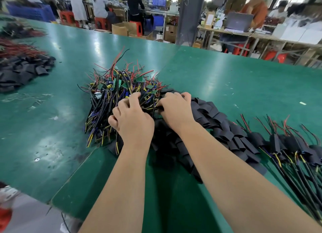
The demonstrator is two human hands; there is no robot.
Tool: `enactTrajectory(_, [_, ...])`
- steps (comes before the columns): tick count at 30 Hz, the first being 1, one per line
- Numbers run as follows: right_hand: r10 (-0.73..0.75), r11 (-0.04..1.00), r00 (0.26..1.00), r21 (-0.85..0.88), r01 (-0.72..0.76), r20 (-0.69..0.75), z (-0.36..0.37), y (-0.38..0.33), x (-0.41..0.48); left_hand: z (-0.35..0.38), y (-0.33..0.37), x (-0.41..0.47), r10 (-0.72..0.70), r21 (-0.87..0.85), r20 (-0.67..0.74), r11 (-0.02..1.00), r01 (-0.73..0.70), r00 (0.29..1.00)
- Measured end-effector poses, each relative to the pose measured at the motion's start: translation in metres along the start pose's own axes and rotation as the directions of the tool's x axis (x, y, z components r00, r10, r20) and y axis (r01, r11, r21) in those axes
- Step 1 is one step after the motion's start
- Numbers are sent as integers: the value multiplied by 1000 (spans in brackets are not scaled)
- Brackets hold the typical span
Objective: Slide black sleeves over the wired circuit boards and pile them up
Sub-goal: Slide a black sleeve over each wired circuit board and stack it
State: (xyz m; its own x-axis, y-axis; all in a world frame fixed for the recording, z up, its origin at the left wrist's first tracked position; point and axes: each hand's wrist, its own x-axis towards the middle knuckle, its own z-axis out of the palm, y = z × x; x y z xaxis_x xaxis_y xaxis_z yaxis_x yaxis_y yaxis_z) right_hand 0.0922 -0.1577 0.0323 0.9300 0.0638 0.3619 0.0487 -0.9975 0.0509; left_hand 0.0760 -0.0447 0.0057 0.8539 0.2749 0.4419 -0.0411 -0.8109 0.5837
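A tangled heap of wired circuit boards (120,86), green boards with black, yellow, blue and red leads, lies in the middle of the green table. My left hand (132,117) has its fingers curled into the heap's near right side and grips wires there. My right hand (174,109) is beside it, fingers curled on a black piece at the edge where the heap meets the loose black sleeves (214,126). What exactly it pinches is hidden under the fingers. Sleeved boards (285,145) lie in a row at the right, leads pointing toward me.
A second pile of black sleeves (22,70) and red wires (15,49) sits at the far left of the green table (226,79). The table's near edge (57,196) runs diagonally at lower left. People work at benches beyond the far edge.
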Motion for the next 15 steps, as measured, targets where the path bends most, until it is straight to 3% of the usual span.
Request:
enactTrajectory(5, [18, 975, 988, 222, 17, -154, -21, 9, -32, -5, 6, 2, -28, -85, -35, 996, 25, 999])
enactTrajectory(9, [72, 902, 987, 432, -3, -143, -38, 22, -69, -17, -1, 19, -109, -86, -43, 991, 105, 993])
enactTrajectory(15, [230, 821, 971, 548, -160, -61, -45, 43, -117, -33, -11, 72, -170, 71, 28, 983, 168, 985])
